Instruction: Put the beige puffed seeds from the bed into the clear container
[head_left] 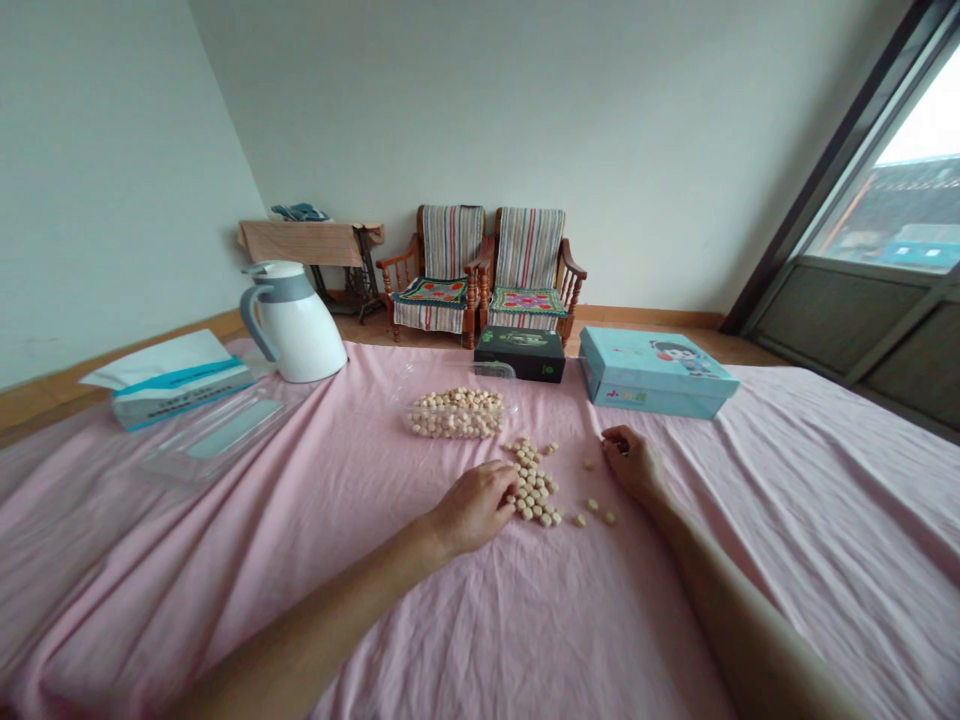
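A loose pile of small, pale beige rounded pieces (534, 490) lies on the pink cloth, with a few single ones scattered to its right. At the pile's left edge is my left hand (480, 505), its fingers curled inward against the pieces; what they hold, if anything, is hidden. My right hand (634, 462) rests on the cloth right of the pile, fingers bent and drawn together, and their contents do not show. Just behind the pile stands a clear plastic tub (457, 412) filled with the same kind of pieces.
The pink cloth (345, 640) has many folds. To the left are a white thermos jug (307, 335), a tissue pack (184, 380) and a clear plastic lid (232, 430). A black box (519, 355) and a light blue box (656, 375) stand at the back. Two wooden armchairs (450, 265) are beyond.
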